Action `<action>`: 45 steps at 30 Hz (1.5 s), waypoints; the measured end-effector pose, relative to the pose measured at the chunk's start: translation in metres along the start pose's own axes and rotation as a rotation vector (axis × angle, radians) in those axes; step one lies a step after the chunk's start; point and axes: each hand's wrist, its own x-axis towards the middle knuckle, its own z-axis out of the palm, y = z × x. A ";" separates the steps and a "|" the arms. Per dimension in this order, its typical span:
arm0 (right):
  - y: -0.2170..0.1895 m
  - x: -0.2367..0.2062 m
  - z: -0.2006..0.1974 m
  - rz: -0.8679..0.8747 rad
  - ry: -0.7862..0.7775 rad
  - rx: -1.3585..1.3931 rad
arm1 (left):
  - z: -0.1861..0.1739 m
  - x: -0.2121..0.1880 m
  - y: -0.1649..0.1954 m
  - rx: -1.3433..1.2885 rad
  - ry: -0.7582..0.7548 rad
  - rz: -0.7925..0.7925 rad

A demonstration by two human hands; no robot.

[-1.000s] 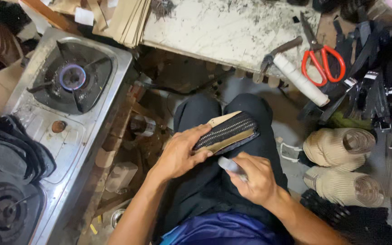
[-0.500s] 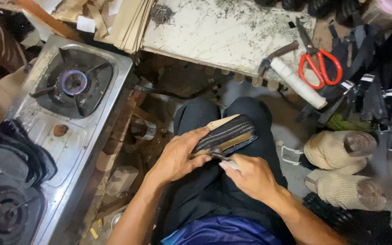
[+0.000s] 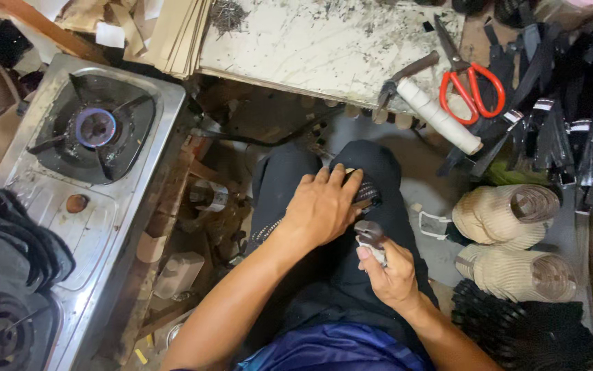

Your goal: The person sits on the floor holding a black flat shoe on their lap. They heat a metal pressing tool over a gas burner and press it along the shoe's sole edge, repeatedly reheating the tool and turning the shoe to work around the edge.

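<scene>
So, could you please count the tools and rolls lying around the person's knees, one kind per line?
Red-handled scissors: 1
Hammer: 1
White thread spool: 1
Beige rolls of webbing: 2
Total: 5
</scene>
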 end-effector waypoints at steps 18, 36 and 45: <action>0.014 0.007 -0.016 0.339 0.154 0.379 | -0.046 -0.042 -0.006 -0.651 0.642 -0.034; -0.045 0.026 0.003 0.492 -0.297 0.042 | 0.011 -0.072 -0.037 -0.343 0.296 -0.025; -0.049 0.027 0.013 0.181 -0.308 -0.023 | 0.012 -0.078 -0.043 -0.393 0.314 -0.037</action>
